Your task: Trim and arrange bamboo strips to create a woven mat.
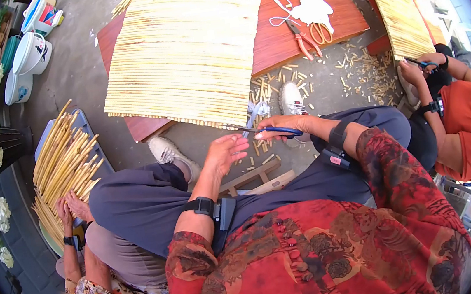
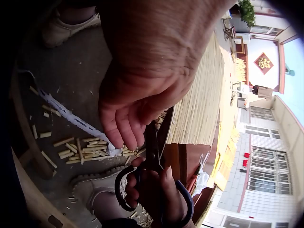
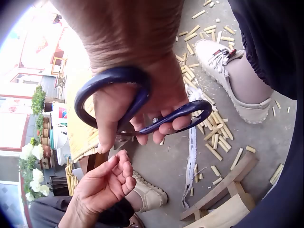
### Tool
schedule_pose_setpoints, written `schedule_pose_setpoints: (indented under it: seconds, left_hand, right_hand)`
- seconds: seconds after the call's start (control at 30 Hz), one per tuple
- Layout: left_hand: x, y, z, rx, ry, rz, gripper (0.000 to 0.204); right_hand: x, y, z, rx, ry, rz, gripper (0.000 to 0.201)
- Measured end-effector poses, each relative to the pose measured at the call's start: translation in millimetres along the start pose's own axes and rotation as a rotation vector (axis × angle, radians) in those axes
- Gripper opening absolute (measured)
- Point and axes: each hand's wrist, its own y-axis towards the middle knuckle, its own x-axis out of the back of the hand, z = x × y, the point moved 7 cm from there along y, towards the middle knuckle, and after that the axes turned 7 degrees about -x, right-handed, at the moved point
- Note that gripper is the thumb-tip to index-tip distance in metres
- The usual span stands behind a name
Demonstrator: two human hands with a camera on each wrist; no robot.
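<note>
While the right hand (image 1: pixel 289 126) holds the dark blue scissors (image 1: pixel 281 130), with its fingers (image 3: pixel 105 137) curled in the handle loops, the blades point toward the near edge of the stick mat (image 1: pixel 183 59). This mat lies on the reddish surface (image 1: pixel 342 13), and its near part goes over the edge. The left hand (image 1: pixel 225 153) is just beside the blades, palm upward, its fingers loosely bent (if they touch the blades, one cannot tell). Beside the mat, red-handled pliers (image 1: pixel 301 42), brown-handled scissors (image 1: pixel 320 33) and a white bundle (image 1: pixel 313 9) rest on the same surface. Below, many cut pieces (image 3: pixel 221 137) are scattered on the floor (image 1: pixel 82 48), near a white strip (image 2: pixel 71 118). At the left, another person (image 1: pixel 115 291) touches long sticks (image 1: pixel 63 153); at the right, a person in orange (image 1: pixel 468 130) works at a second mat (image 1: pixel 398 15).
</note>
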Motion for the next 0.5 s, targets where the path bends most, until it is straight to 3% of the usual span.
schedule_pose_setpoints:
  seconds: [0.07, 0.13, 0.5]
  left_hand:
    - [3, 0, 2, 0.023, 0.017, -0.024, 0.027]
    - [5, 0, 4, 0.048, 0.03, -0.046, 0.026]
    - [16, -5, -5, -0.024, -0.008, -0.134, 0.027]
  right_hand:
    - [1, -3, 6, 0.016, -0.034, -0.013, 0.056]
    - [0, -6, 8, 0.01, 0.005, -0.048, 0.039]
    - [6, -1, 15, 0.217, -0.283, -0.174, 0.041]
